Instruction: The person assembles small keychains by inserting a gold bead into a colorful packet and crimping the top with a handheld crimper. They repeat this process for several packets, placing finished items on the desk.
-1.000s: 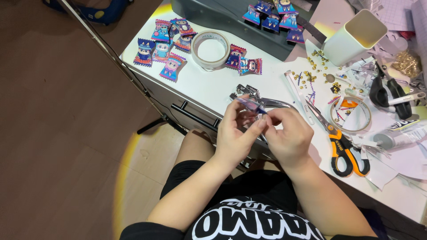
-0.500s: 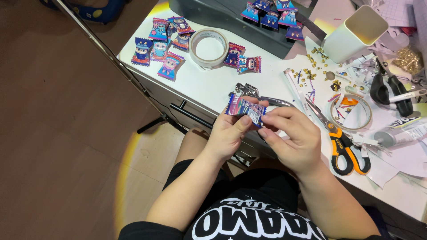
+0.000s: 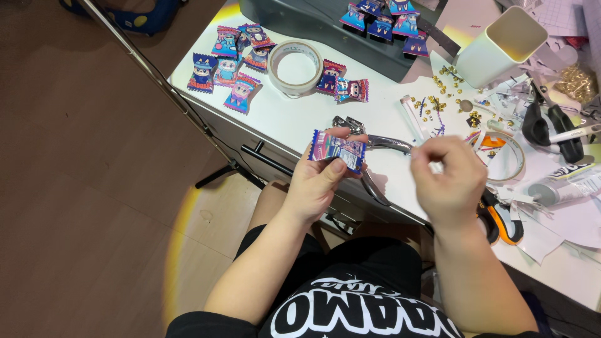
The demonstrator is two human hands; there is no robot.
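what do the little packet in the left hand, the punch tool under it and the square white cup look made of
The small packet, pinched in the left hand, looks like glossy printed plastic film: crimped zigzag ends, slight sheen. The punch tool seems to be bare metal, grey and shiny along its handles. The square white cup looks like matte plastic, smooth and evenly coloured, though coated card can't be ruled out.

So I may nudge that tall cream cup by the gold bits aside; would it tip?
Probably. The cream cup stands tall on a narrow base and looks empty, so likely light. Its smooth walls may slide on the white table if pushed low.
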